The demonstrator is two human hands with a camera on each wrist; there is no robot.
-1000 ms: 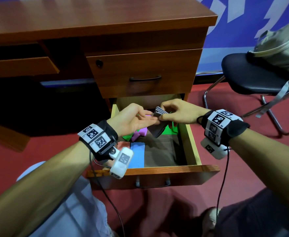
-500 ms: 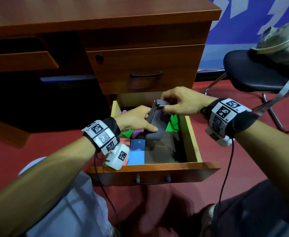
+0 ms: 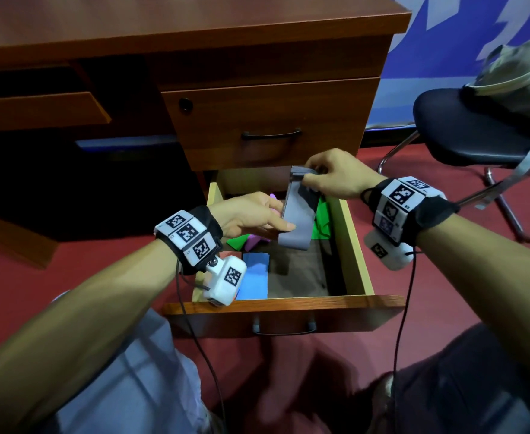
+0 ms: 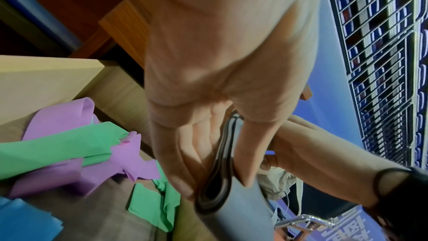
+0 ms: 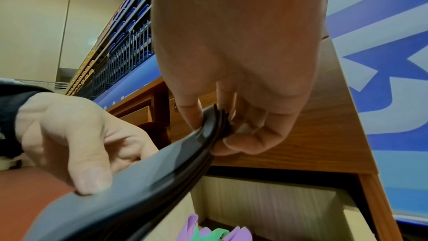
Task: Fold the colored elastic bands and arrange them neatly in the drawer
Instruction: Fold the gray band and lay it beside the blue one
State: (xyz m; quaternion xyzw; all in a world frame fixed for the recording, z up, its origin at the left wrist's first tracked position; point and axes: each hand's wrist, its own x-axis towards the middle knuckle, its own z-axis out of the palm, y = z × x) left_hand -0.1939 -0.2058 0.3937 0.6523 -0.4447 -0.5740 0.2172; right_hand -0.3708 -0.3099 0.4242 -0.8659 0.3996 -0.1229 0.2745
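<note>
Head view: open drawer [image 3: 348,245] pulled out below the desk's shut upper drawer [image 3: 270,120]. Grey band [image 3: 298,217], folded into several layers, hangs above the drawer between both hands.

- Right hand [image 3: 335,177] pinches the band's top edge, thumb and fingers closed on the stacked layers. Right wrist view shows the layered edges fanned between thumb and fingertips [image 5: 197,120].
- Left hand [image 3: 251,214] is at the band's lower part, thumb lying across its flat face near the bottom fold. Left wrist view: fingers [image 4: 183,155] behind the band, thumb in front, so the folded band sits clamped between them.
- Band hangs roughly upright, bottom fold clear of the drawer floor.

In the drawer:
- blue band [image 3: 252,277] lies flat near the front, left side.
- green band [image 3: 321,220] and purple band [image 3: 254,242] lie loose and crumpled toward the back; left wrist view shows them tangled together [image 4: 69,146], unfolded.
- right half of the drawer floor is bare brown.

Surroundings: red floor [image 3: 22,277]; black chair [image 3: 464,133] to the right with a pale bag [image 3: 520,79] on its seat; blue and white wall behind. Marker-covered bands with small cameras on both wrists, cables trailing down.
</note>
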